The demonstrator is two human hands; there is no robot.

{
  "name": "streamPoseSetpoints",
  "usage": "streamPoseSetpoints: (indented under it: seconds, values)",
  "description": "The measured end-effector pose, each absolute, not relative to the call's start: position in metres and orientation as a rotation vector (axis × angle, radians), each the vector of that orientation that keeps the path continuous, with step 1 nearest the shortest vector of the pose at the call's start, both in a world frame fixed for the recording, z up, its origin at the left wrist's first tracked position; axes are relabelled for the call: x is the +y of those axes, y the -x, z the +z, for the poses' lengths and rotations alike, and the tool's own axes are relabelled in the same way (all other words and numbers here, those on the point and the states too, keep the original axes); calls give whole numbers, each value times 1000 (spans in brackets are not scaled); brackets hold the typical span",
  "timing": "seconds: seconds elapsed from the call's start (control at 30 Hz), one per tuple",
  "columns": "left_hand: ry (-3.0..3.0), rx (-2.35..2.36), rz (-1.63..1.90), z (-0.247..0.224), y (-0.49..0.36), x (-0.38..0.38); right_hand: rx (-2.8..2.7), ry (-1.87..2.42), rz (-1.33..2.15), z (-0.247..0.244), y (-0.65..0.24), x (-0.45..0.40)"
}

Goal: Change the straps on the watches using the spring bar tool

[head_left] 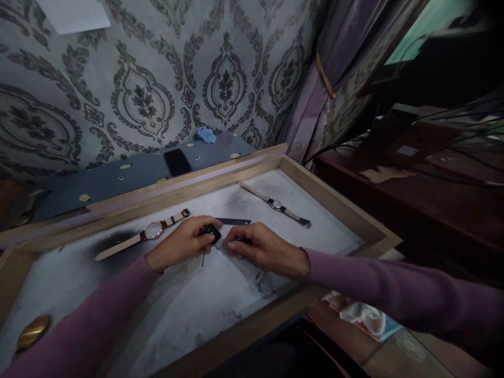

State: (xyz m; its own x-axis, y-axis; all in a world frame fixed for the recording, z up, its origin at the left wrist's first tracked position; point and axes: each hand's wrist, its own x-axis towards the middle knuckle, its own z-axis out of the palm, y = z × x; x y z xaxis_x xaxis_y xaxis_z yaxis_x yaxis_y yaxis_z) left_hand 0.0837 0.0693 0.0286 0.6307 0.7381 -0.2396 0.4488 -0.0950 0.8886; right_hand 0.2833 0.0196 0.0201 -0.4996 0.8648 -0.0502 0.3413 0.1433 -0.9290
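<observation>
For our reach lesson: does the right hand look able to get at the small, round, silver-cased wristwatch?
Probably yes: the right hand is close, and nothing visible lies between it and the wristwatch, though that hand seems occupied.

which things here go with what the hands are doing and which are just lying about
Likely in the job:
black square piece, held in left hand
right hand: contents unclear
dark flat strip, beside the hands, perhaps

Apparently just lying about:
larger wristwatch
smaller wristwatch
dark phone
blue crumpled item
gold-coloured object

single head-worn view, facing forward and down, near above a wooden-framed tray (326, 197)
</observation>
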Motion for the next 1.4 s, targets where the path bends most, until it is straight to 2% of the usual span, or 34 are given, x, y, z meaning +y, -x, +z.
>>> streamPoseSetpoints:
  seconds: [0.2,0.77,1.2,1.4]
  values:
    - [-1667,990,378,38,-76,71,-1599,1061,1495,24,-283,18]
    - [-1680,904,717,110,-72,48,-1427,860,1198,81,-261,16]
    - [-1645,912,720,103,-69,47,-1417,869,997,74,-254,20]
    - [-1635,872,762,108,-72,47,-1505,862,710,68,-256,21]
